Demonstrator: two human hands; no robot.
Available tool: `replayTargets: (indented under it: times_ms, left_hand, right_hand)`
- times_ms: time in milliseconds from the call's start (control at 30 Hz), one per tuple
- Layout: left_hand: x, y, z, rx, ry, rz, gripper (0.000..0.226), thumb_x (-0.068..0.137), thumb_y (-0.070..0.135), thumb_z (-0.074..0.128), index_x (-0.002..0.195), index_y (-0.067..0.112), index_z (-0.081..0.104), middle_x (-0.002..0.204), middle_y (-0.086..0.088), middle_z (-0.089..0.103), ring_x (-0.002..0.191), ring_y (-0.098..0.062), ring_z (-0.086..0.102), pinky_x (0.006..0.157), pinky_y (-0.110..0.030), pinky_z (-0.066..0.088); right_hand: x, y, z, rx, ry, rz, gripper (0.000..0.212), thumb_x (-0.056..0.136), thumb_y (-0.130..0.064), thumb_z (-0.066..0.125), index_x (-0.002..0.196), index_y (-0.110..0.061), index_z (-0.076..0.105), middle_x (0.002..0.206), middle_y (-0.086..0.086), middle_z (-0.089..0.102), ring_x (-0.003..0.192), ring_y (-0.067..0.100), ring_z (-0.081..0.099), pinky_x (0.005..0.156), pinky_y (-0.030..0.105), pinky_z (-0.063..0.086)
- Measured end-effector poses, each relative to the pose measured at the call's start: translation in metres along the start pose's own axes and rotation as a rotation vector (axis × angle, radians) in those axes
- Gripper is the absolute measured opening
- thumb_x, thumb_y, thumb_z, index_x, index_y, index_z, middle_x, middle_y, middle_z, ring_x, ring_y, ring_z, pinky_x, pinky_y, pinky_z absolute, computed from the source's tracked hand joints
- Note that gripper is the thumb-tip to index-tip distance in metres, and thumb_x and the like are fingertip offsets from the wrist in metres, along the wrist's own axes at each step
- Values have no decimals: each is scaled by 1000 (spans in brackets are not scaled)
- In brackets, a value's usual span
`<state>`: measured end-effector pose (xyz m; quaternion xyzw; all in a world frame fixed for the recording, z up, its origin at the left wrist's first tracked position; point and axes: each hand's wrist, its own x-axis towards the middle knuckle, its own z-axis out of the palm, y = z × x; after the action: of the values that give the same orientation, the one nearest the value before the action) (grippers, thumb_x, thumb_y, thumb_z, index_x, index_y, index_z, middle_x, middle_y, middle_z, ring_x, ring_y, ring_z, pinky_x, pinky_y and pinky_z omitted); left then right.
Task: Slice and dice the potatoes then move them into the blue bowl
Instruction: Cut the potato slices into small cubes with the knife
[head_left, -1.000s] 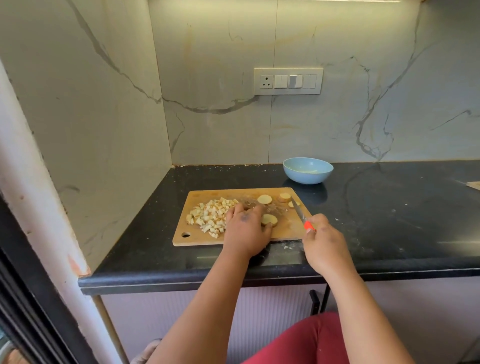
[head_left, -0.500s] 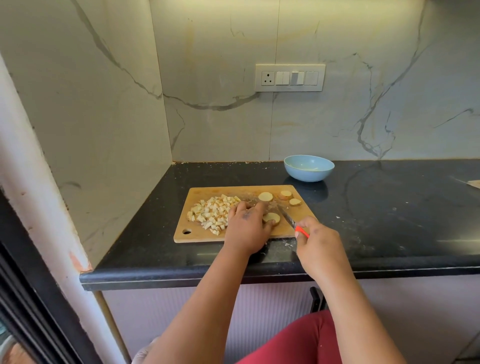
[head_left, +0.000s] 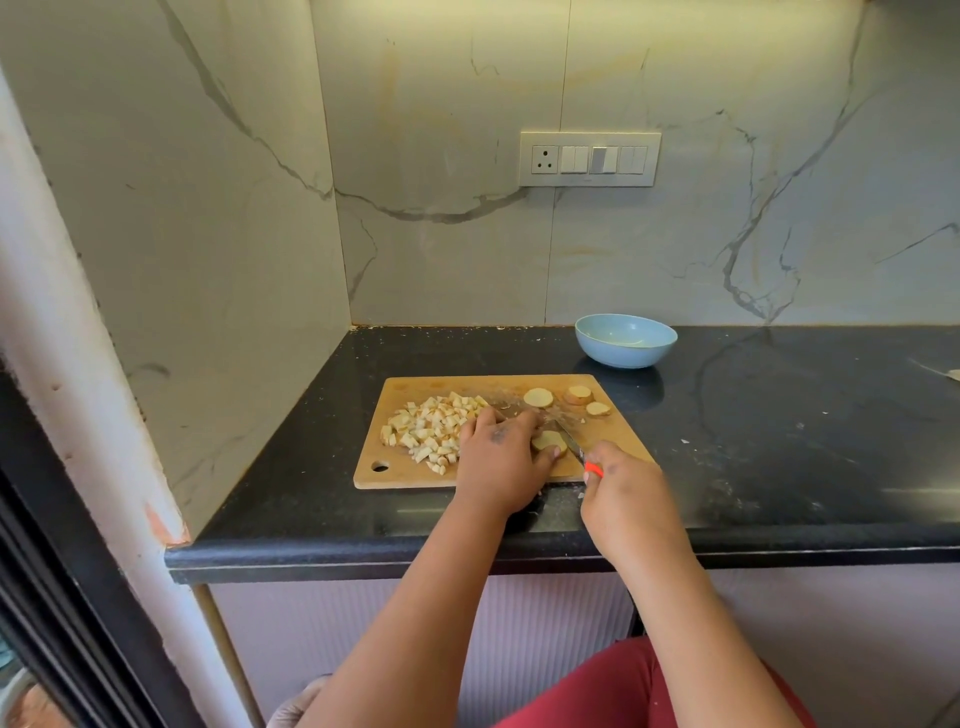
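Left hand (head_left: 496, 460): it is lying on the cutting board (head_left: 621, 439), and its curled fingers (head_left: 522, 422) and thumb are pinching the potato slice (head_left: 548, 441) from both sides, holding it flat on the wood.
Right hand (head_left: 626, 496): it is gripping the knife (head_left: 575, 448); the fingers are closing tightly around the orange handle, so only a small orange end is showing.
Knife blade: it is pointing up and to the left, and it is resting against the right edge of the held slice.
Diced potato (head_left: 434, 428): a heap of small cubes is lying on the left half of the board, just beside the left hand, touching its knuckles.
Loose slices (head_left: 538, 397): three round pieces are lying near the far edge of the board, apart from each other.
Blue bowl (head_left: 626, 340): it is standing upright on the black tabletop (head_left: 779, 441), behind the far right corner of the board, not touching it; I cannot tell if something is inside.
Board: it is sitting near the front edge of the tabletop, with a hanging hole at the near left corner.
Switch panel (head_left: 590, 159): one socket and some switches are sitting on the marble wall.
Writing: I cannot read any brand or label.
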<state>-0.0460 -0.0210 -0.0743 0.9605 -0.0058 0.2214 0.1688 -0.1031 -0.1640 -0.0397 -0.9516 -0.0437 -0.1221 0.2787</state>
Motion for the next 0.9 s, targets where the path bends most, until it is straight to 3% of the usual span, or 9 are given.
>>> replayTargets:
  times_ms: [100,267,467,600,733,900]
  left_hand:
    - [0,1,0,15,12,-5,44,93,58,47,125,29,53,118,6,64,120,-22,41,107,-43,26]
    - [-1,3,-3,38,-2,-26,42,93,59,46,122,29,54,115,3,65,122,-24,40,106,-44,21]
    - [-2,3,-4,20,-30,-37,43,93,61,45,122,30,53,118,4,63,123,-25,38,106,-45,21]
    - [-3,2,-6,-25,-32,-39,44,91,63,47,120,32,55,116,9,65,122,-24,39,100,-43,26]
    - [-6,2,-7,-32,-4,-18,42,90,61,49,121,33,56,111,12,65,119,-23,40,101,-43,27]
    - [-7,2,-8,-51,2,-25,39,89,59,51,118,32,57,110,12,66,117,-22,40,99,-41,27]
  right_hand:
    - [10,-6,-2,-41,-28,-30,22,93,-7,50,109,-18,59,84,2,56,70,17,51,61,31,49]
    - [7,-14,-14,-143,-101,-26,17,90,-3,50,97,-19,53,72,-3,43,60,10,39,46,24,29]
    - [-18,11,-40,-152,-74,-4,16,89,-10,54,94,-24,61,74,-3,51,61,14,49,46,24,33]
    - [-17,17,-53,-48,-71,-38,11,97,-19,51,98,-26,59,72,-5,51,54,7,45,38,15,24]
    - [-11,16,-42,38,43,-45,15,99,-21,49,109,-24,59,78,-5,51,61,4,47,45,17,26]
    - [-14,10,-27,-8,39,-83,20,97,-21,51,117,-25,55,72,-9,44,61,8,47,50,23,33]
